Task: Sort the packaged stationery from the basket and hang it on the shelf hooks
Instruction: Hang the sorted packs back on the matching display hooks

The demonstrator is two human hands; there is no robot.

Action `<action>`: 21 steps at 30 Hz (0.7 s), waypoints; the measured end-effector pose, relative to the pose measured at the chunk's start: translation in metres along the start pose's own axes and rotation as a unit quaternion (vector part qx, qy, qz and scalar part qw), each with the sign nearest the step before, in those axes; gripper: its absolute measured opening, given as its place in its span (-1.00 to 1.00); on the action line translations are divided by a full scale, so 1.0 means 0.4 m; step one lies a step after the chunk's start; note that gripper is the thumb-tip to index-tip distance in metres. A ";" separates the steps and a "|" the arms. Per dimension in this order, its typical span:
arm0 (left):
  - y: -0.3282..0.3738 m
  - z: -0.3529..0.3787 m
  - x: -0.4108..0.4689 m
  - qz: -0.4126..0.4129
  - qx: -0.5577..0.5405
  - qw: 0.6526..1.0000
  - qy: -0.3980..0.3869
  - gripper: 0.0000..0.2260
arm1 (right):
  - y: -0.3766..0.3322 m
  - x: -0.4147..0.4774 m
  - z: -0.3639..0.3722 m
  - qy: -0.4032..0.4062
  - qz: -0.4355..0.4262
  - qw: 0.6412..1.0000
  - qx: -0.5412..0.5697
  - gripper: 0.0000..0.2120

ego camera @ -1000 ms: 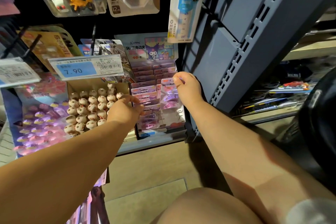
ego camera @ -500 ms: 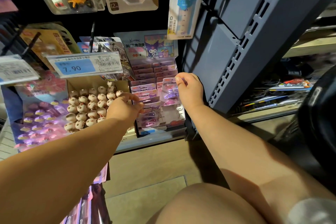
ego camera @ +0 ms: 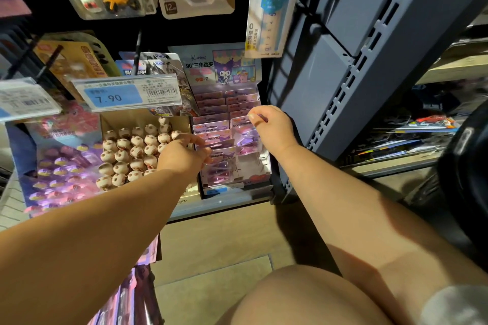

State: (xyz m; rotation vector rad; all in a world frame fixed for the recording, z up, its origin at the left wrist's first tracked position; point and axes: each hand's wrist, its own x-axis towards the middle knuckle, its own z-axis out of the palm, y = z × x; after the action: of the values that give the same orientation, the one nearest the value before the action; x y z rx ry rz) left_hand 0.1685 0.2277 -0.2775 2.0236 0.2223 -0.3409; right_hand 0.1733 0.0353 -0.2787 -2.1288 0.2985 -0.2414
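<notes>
Two purple clip packs (ego camera: pixel 244 137) are pinched by left hand (ego camera: pixel 184 155) and right hand (ego camera: pixel 272 126) at the display box (ego camera: pixel 237 179); no basket is in view, so what remains is unclear.

My left hand (ego camera: pixel 184 157) curls its fingertips onto the left-column clip packet (ego camera: pixel 219 143) in the Kuromi display box (ego camera: pixel 224 68). My right hand (ego camera: pixel 273 126) pinches the top edge of the right-column clip packet (ego camera: pixel 247 136), thumb on top. Just left of my left grip sits an open carton of round cream-and-brown heads (ego camera: pixel 132 150). Above that grip hangs the 7.90 price tag (ego camera: pixel 126 93). High above my right grip dangles a packaged ruler (ego camera: pixel 272 8), and the grey slotted shelf upright (ego camera: pixel 369 74) stands to that grip's right.
</notes>
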 end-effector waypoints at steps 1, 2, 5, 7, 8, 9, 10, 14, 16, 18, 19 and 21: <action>0.001 0.000 0.000 0.001 0.001 1.000 0.000 -0.95 | 0.000 0.001 -0.001 -0.001 0.003 1.000 0.002 -0.83; 0.001 -0.001 0.000 0.002 0.003 1.000 -0.001 -0.93 | 0.003 0.002 -0.002 -0.006 0.007 1.000 0.000 -0.83; 0.000 0.000 -0.002 0.004 0.002 1.000 -0.004 -0.94 | 0.023 -0.002 0.002 -0.042 0.042 0.998 -0.008 -0.82; 0.000 0.000 -0.004 0.005 0.000 1.000 -0.002 -0.94 | 0.034 -0.009 0.006 -0.053 0.079 0.995 0.005 -0.81; 0.000 0.000 -0.004 0.005 -0.001 1.000 -0.002 -0.95 | 0.036 -0.010 0.006 -0.049 0.088 0.995 0.014 -0.81; 0.001 0.000 -0.003 0.004 -0.003 1.000 -0.003 -0.95 | 0.035 -0.010 0.005 -0.044 0.094 0.994 0.025 -0.81; 0.003 0.000 -0.003 0.004 -0.003 1.000 -0.004 -0.95 | 0.030 -0.008 0.004 -0.043 0.099 0.994 0.035 -0.82; 0.007 -0.002 -0.004 0.005 0.004 1.000 -0.006 -0.91 | 0.018 -0.004 0.002 -0.049 0.119 0.990 0.050 -0.85; 0.007 -0.002 -0.002 0.001 0.004 1.000 -0.006 -0.93 | 0.018 -0.003 0.001 -0.047 0.128 0.989 0.055 -0.87; 0.008 -0.002 0.000 -0.001 0.005 1.000 -0.006 -0.94 | 0.016 -0.004 0.001 -0.042 0.134 0.988 0.063 -0.89; 0.009 -0.002 -0.001 0.001 0.007 1.000 -0.006 -0.95 | 0.016 -0.005 0.001 -0.036 0.136 0.988 0.068 -0.89; 0.007 -0.004 -0.009 0.007 0.011 1.000 -0.009 -0.95 | 0.013 -0.008 0.004 -0.018 0.134 0.988 0.079 -0.89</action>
State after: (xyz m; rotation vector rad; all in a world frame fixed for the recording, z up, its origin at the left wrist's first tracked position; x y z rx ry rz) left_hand 0.1663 0.2279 -0.2733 2.0411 0.1930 -0.3539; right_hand 0.1701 0.0349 -0.2841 -1.9108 0.5212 -0.0668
